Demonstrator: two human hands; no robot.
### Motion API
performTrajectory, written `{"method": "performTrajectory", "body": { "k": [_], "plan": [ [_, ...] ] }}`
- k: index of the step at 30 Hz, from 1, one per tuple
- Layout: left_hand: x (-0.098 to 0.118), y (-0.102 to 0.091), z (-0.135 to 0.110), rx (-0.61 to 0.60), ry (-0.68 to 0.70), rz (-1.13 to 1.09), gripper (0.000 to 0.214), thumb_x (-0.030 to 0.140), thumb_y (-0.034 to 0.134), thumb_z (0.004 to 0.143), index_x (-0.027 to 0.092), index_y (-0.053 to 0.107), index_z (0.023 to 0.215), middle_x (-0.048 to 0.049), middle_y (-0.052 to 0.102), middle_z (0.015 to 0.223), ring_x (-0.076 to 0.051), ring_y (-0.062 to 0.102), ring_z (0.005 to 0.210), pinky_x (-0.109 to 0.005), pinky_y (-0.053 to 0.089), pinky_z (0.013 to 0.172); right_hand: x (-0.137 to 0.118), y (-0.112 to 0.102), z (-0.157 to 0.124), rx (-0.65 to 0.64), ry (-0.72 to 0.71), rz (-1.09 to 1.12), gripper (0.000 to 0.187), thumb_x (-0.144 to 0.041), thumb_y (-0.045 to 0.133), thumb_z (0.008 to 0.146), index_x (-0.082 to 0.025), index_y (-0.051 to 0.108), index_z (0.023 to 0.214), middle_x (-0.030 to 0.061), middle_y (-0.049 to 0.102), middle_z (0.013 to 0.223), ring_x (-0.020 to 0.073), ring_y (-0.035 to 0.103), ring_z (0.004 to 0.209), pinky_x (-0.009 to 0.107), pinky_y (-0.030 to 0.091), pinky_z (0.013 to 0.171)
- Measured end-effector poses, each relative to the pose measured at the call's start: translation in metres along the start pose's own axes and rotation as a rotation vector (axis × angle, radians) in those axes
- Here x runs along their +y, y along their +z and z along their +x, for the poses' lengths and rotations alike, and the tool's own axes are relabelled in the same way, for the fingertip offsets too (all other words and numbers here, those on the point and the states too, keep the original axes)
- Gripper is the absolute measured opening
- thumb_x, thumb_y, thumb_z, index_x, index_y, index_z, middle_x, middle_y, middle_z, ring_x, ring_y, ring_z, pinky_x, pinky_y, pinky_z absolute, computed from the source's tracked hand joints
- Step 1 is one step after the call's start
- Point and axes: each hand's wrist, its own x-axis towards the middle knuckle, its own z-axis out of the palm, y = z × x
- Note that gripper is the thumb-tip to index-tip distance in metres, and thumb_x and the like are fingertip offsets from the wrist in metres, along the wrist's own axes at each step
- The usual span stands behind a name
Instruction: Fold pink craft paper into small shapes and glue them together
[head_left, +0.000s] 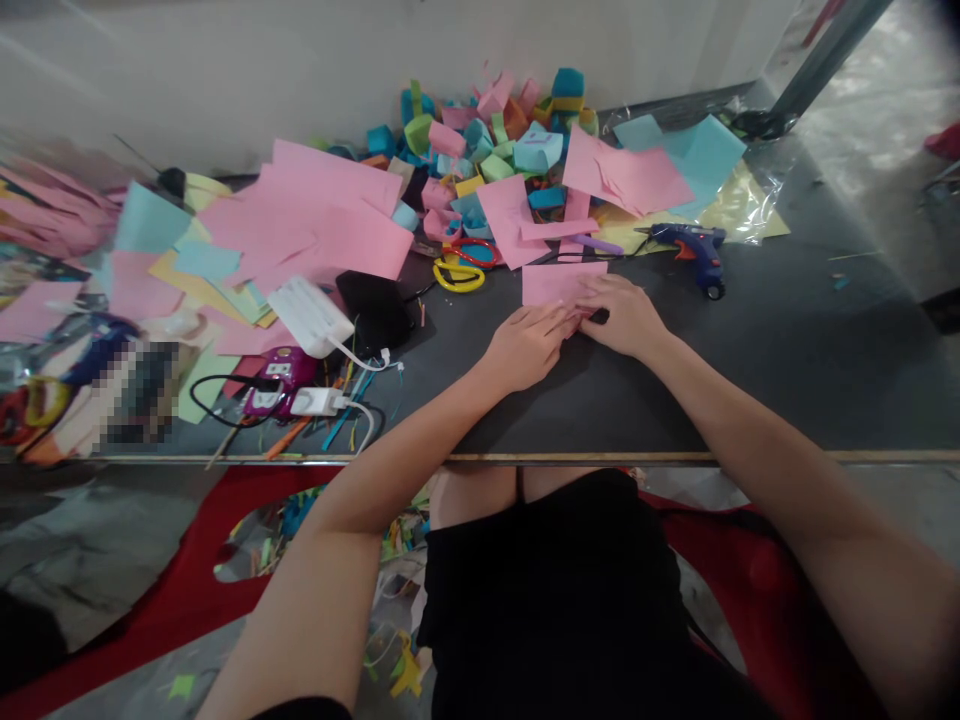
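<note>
A small pink paper sheet (559,281) lies flat on the dark grey table (787,370), near its middle. My left hand (527,347) rests on the table with its fingers stretched forward, their tips pressing the sheet's near edge. My right hand (624,314) lies beside it, fingers flat on the same near edge. The two hands touch at the fingertips. Neither hand grips anything.
A blue glue gun (696,252) lies right of the sheet. Yellow and red scissors (465,266) lie to its left. Pink, blue and yellow paper sheets (315,225) and folded paper pieces (495,135) cover the back. A white power strip (310,316) and cables sit left.
</note>
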Motion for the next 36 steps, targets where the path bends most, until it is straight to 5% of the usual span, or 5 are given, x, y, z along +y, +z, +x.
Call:
{"method": "performTrajectory", "body": {
  "k": [9, 17, 28, 36],
  "plan": [
    [-0.003, 0.000, -0.002, 0.013, 0.097, 0.050, 0.035, 0.017, 0.053, 0.100, 0.012, 0.074, 0.127, -0.0150, 0.076, 0.119, -0.026, 0.071, 0.114, -0.040, 0.059, 0.095, 0.005, -0.002, 0.002, 0.014, -0.012, 0.049, 0.040, -0.040, 0.077, 0.084, -0.028, 0.081, 0.122, 0.0055, 0.062, 0.156, 0.0408, 0.047, 0.153, 0.067, 0.036, 0.127],
    [-0.004, 0.002, -0.002, 0.033, 0.121, -0.001, 0.034, 0.015, 0.053, 0.100, 0.011, 0.074, 0.125, -0.0151, 0.076, 0.116, -0.024, 0.071, 0.112, -0.040, 0.059, 0.098, 0.034, -0.011, 0.003, 0.096, 0.080, 0.051, 0.060, -0.045, 0.079, 0.083, -0.032, 0.070, 0.141, -0.0003, 0.033, 0.175, 0.0433, 0.023, 0.164, 0.072, 0.016, 0.132],
    [-0.007, 0.003, -0.002, 0.025, 0.126, 0.007, 0.034, 0.016, 0.054, 0.099, 0.012, 0.074, 0.126, -0.0146, 0.075, 0.117, -0.025, 0.071, 0.112, -0.040, 0.060, 0.098, 0.026, 0.003, 0.001, 0.071, 0.077, 0.082, 0.077, -0.055, 0.091, 0.066, -0.024, 0.074, 0.135, 0.0072, 0.030, 0.176, 0.0496, 0.020, 0.163, 0.075, 0.015, 0.131],
    [-0.006, 0.003, -0.002, 0.021, 0.124, -0.025, 0.032, 0.015, 0.053, 0.100, 0.012, 0.075, 0.123, -0.0151, 0.075, 0.117, -0.025, 0.071, 0.111, -0.042, 0.060, 0.099, 0.047, -0.009, 0.005, 0.151, 0.145, 0.113, 0.084, -0.054, 0.090, 0.068, -0.031, 0.067, 0.145, 0.0008, 0.026, 0.178, 0.0461, 0.014, 0.165, 0.071, 0.011, 0.132]
  ]
}}
